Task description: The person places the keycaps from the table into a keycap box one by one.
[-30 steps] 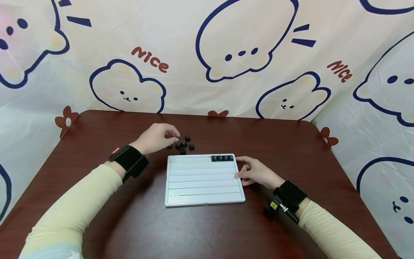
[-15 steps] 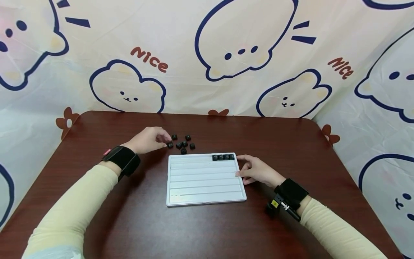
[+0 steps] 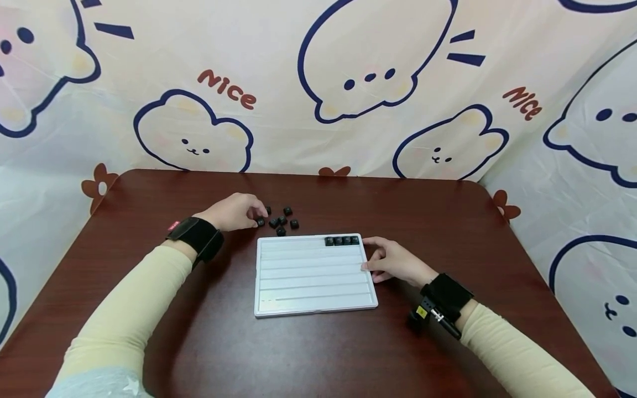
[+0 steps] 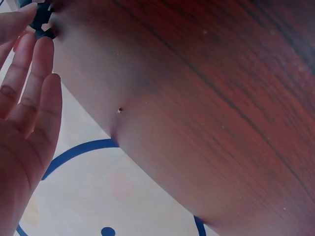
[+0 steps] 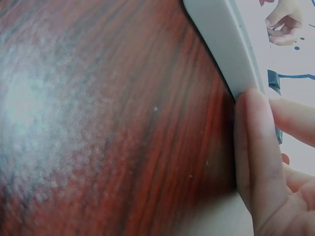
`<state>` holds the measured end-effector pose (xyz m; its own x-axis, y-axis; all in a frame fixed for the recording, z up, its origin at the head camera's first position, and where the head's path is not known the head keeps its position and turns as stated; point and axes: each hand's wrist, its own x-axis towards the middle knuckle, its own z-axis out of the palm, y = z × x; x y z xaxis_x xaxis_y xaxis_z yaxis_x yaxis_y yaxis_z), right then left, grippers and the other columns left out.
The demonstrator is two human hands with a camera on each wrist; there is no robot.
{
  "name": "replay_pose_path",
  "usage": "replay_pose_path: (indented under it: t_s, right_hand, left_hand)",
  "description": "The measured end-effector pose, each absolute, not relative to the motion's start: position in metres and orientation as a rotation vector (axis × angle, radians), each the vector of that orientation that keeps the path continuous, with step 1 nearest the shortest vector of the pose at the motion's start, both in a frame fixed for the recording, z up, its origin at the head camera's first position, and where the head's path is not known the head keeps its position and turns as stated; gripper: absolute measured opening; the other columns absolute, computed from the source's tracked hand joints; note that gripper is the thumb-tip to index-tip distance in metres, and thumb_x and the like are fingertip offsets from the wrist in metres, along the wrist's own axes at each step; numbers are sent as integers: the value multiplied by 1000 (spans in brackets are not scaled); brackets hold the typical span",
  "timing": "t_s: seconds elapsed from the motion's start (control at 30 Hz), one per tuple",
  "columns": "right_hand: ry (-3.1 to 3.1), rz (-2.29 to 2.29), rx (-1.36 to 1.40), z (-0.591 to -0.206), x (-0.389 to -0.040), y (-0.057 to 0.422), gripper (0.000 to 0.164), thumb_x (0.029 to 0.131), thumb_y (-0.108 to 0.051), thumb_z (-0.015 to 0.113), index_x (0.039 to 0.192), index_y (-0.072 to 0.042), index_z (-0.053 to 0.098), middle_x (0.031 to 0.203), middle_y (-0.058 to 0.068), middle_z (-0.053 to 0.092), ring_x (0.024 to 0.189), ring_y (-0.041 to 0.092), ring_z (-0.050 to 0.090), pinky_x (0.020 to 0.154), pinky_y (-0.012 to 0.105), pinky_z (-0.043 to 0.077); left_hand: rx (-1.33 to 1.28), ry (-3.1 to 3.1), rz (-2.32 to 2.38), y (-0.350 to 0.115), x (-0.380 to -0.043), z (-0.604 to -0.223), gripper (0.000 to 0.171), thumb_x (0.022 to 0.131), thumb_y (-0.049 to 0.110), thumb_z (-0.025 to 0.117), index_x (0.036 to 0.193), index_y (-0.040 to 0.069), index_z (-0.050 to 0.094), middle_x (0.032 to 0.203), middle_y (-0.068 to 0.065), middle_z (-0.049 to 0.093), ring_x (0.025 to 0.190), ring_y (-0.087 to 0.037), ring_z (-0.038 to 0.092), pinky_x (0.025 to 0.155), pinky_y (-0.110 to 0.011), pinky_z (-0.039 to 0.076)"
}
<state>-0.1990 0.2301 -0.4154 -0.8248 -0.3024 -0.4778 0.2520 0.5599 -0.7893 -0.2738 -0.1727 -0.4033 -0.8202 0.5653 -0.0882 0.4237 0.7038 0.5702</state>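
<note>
My left hand (image 3: 235, 212) reaches to a loose group of small black keycaps (image 3: 282, 220) on the table. Its thumb and index finger are parted beside the leftmost keycap (image 3: 260, 221), which sits on the table. The left wrist view has the fingers stretched toward dark keycaps (image 4: 42, 17) at its upper left corner. My right hand (image 3: 398, 263) grips the right edge of a flat white tray (image 3: 313, 276) with shallow ridges, thumb (image 5: 260, 123) along its side. Several keycaps (image 3: 342, 241) stand in a row at the tray's far right corner.
The brown wooden table (image 3: 318, 359) fills the lower view. Behind it hangs a pale curtain (image 3: 278, 61) with cartoon bears. Both wrists carry black straps (image 3: 199, 237).
My left hand has drawn back left from the far side of the group to its leftmost keycap, then shifted slightly right. The right hand and the tray stay in place.
</note>
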Motion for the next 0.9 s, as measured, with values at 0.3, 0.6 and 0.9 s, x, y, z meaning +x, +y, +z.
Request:
replay_pose_path:
  t_s: [0.3,0.6,0.9]
  right_hand:
    - [2218,-1246,-47,-414,-199,231,72,94,-5,74,155,0,35,89,14,63,68,18,64,65,31,59]
    - [2201,-1279,-73,-417,-200,233,72,94,-5,73,155,1,35,88,14,63,69,19,65,65,32,59]
    - [2196,-1281,-59,-416,-198,232,73,94,-5,74,155,1,34,87,14,63,67,18,65,64,32,59]
  left_hand:
    - [783,2676,730,-169,-275,-406,24,89,-5,74,110,6,76,118,-13,67,98,-27,62,88,-42,54]
    - [740,2710,666,-167,-272,-408,20,91,-1,73,110,5,75,109,-10,71,95,-26,62,88,-43,54]
    - [690,2752,695,-170,-268,-412,15,90,5,77,105,7,74,98,-6,70,88,-23,61,84,-41,54]
